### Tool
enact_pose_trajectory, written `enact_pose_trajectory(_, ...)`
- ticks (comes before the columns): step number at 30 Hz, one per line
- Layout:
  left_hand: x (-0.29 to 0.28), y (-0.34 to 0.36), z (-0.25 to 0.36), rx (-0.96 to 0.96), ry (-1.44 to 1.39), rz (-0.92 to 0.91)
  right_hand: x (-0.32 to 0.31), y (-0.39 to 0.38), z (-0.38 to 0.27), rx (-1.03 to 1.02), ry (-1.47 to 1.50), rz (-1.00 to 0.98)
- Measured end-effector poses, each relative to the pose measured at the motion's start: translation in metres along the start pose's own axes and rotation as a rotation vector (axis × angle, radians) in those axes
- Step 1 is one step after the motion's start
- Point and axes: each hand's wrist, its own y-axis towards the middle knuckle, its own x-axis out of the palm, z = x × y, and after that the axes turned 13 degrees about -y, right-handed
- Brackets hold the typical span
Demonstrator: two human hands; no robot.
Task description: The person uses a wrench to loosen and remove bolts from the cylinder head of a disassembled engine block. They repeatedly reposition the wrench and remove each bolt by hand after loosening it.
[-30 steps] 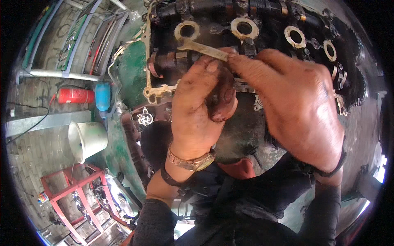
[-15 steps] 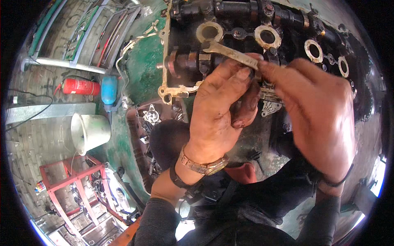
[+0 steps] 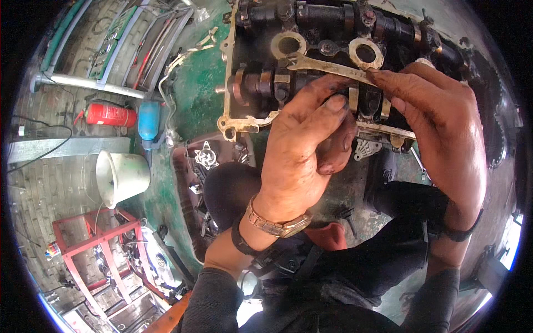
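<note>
A combination-style spanner (image 3: pixel 333 69) with an open jaw lies across the top of a dark, oily engine cylinder head (image 3: pixel 311 16), its jaw beside a pale round port. My right hand (image 3: pixel 438 122) pinches the spanner's right end between fingertips and thumb. Just below the shaft, my left hand (image 3: pixel 300 144) is closed, thumb against the curled index finger and the other fingers folded in. What it grips, if anything, is hidden. Dark grease stains the fingers of both hands. Camshafts and bolted caps run along the head.
A brown tray (image 3: pixel 186 213) of metal parts stands on the green floor, left of my knee. Farther left are a white bucket (image 3: pixel 129 177), a red fire extinguisher (image 3: pixel 111 115), a blue bottle (image 3: pixel 147 121), a red metal frame (image 3: pixel 102 241) and a tool rack (image 3: pixel 91 86).
My right hand has shifted right, away from the left fingers, and the spanner's right end has moved right and slightly up. More of the spanner's shaft shows. My left hand stays closed nearly in place.
</note>
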Motion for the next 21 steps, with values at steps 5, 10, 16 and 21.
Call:
enact_pose_trajectory(5,0.001,0.0,0.0,-0.003,0.014,0.005,0.001,0.003,0.009,-0.039,-0.012,-0.025)
enact_pose_trajectory(10,0.002,0.001,-0.001,0.002,0.009,0.024,0.006,0.017,-0.004,-0.043,0.08,0.083)
enact_pose_trajectory(16,0.002,0.0,-0.001,0.006,0.008,0.004,0.006,0.011,-0.003,-0.029,0.043,0.053)
enact_pose_trajectory(21,0.004,0.0,0.0,0.01,0.001,0.011,0.008,0.004,-0.002,-0.058,0.049,0.076)
